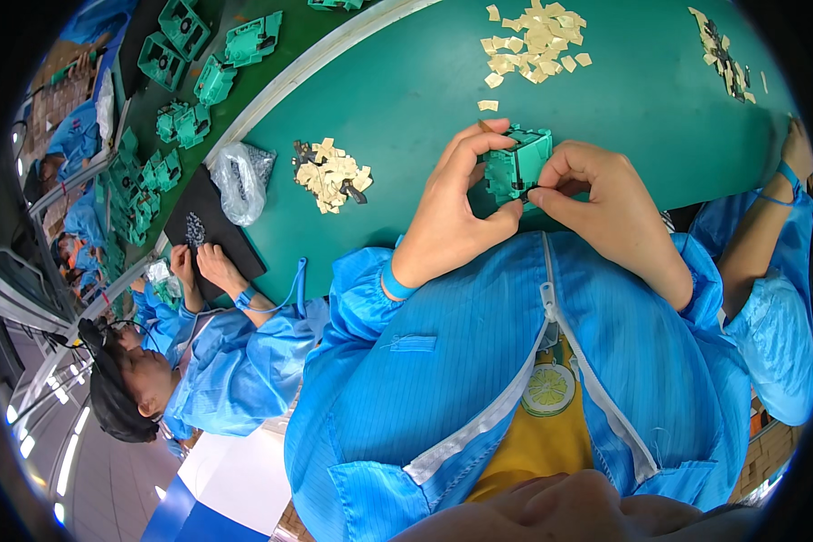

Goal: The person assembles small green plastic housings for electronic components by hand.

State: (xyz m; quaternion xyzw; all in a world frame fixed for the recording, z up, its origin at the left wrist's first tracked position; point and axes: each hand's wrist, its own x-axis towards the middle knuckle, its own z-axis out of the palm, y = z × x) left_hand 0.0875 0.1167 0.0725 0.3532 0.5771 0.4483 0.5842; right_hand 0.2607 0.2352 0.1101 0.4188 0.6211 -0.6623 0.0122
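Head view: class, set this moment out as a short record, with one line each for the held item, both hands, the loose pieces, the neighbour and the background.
Held item: green plastic part, boxy
Left hand: holds the part between thumb and fingers
Right hand: fingertips at the part's lower right; whether they pinch something small is unclear
Loose pieces: cream pile beyond the part; mixed cream-and-black pile to the left
Neighbour, left: hands at a black mat
Background: green housings past a pale rail
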